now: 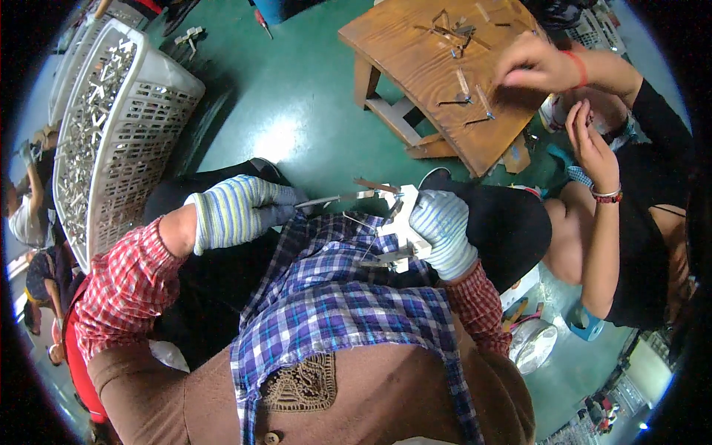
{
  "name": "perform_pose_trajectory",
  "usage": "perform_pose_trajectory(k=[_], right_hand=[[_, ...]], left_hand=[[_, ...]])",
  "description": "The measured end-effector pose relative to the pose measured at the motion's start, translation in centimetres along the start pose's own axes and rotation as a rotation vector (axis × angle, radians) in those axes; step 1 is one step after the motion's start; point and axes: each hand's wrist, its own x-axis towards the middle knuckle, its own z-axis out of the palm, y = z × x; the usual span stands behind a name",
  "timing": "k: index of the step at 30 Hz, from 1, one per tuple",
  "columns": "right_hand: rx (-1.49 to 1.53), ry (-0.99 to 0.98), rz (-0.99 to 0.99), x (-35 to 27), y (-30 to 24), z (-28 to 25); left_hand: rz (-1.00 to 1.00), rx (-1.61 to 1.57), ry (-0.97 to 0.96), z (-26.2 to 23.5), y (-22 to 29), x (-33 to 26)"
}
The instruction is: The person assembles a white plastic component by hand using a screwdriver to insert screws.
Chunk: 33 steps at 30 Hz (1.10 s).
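So the basket (119, 126) sits off to the left on the floor (297, 104), the low wooden surface (437, 67) ahead-right, metal strips (460, 33) on it.

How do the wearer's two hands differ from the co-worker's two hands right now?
The wearer's left hand and right hand wear striped knit gloves; the co-worker's hands are bare. The left grips a thin metal tool and the right a white plastic part over the lap; the co-worker's upper hand rests on the wooden table. Both handle small metal pieces.

Your gloved left hand (241, 208) is fisted, palm down; your gloved right hand (443, 230) is curled shut, level with it, well apart.
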Motion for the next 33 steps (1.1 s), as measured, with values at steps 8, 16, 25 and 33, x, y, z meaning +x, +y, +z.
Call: perform_pose_trajectory(k=[8, 16, 25, 33], right_hand=[[0.289, 0.071, -0.170, 0.6, -0.5, 0.1], [0.546, -0.009, -0.002, -0.5, -1.0, -0.6], [-0.043, 0.126, -0.135, 0.7, -1.4, -1.5], [0.028, 0.214, 0.055, 0.4, -2.7, -2.1]], left_hand=[[0.073, 0.789, 0.049, 0.1, 2.7, -0.2], [0.280, 1.330, 0.157, -0.3, 2.8, -0.2], [0.021, 0.232, 0.137, -0.5, 2.3, 0.6], [0.033, -0.024, -0.036, 0.2, 0.4, 1.7]])
